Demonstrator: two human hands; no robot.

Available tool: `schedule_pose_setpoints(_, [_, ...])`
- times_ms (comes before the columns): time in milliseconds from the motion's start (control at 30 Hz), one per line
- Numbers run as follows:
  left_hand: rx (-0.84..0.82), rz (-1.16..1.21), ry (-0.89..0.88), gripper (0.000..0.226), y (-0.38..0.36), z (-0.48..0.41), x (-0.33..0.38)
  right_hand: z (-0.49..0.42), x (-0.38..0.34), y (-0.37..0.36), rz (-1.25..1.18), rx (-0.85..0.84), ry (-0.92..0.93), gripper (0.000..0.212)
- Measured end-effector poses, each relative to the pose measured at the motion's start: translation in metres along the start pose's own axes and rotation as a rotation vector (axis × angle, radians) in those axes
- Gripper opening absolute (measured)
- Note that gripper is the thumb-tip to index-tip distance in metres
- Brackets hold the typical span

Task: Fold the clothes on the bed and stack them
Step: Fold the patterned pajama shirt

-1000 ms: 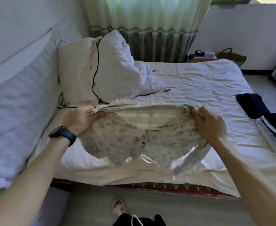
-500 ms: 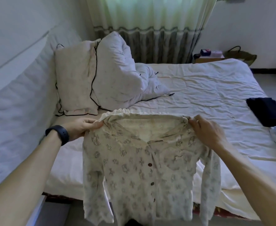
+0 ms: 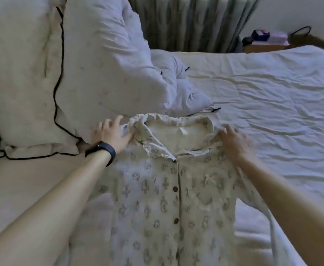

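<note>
Cream button-front pyjama shirt with a grey print (image 3: pixel 168 198) lies mid-frame on the white-sheeted bed (image 3: pixel 272 96); left hand (image 3: pixel 112 134) and right hand (image 3: pixel 234 143) spread open, pressing its shoulders.

1. A cream pillow (image 3: pixel 21 77) with black piping leans at the upper left of the frame
2. A white pillow (image 3: pixel 107 60) stands beside it, touching it
3. A rumpled white duvet (image 3: pixel 184 89) lies just right of that pillow
4. A pleated curtain (image 3: pixel 192 22) hangs along the top centre
5. A small dark item (image 3: pixel 261 34) sits on a brown surface, upper right, beside a bag with black handles (image 3: pixel 310 38)
</note>
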State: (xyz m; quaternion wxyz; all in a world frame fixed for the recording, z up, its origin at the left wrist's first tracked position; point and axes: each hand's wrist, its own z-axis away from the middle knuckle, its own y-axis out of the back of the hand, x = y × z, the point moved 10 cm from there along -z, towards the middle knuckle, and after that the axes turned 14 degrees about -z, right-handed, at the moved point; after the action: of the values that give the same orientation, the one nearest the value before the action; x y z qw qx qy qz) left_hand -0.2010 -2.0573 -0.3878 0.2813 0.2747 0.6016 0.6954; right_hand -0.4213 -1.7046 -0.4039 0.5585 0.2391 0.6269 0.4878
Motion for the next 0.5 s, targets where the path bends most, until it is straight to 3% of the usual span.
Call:
schedule_pose_setpoints(67, [0.025,-0.179,-0.078,0.072,-0.069,-0.004,0.02,-0.017,0.025,-0.072,0.003,-0.065,-0.076,0.062])
schedule_pose_setpoints(200, [0.035,-0.15,-0.241,0.064,-0.192,0.066,0.038,0.058,0.048,-0.172,0.023,-0.075,0.079,0.065])
schedule_pose_setpoints(333, [-0.022,0.016,-0.326,0.063,-0.249,0.183,0.037,0.215,0.081,-0.187,-0.096,-0.033,0.139,0.066])
schedule_pose_setpoints(500, [-0.195,-0.022,-0.283,0.077,-0.273,0.321,-0.007,0.391,0.131,-0.178,-0.098,-0.199,-0.039,0.085])
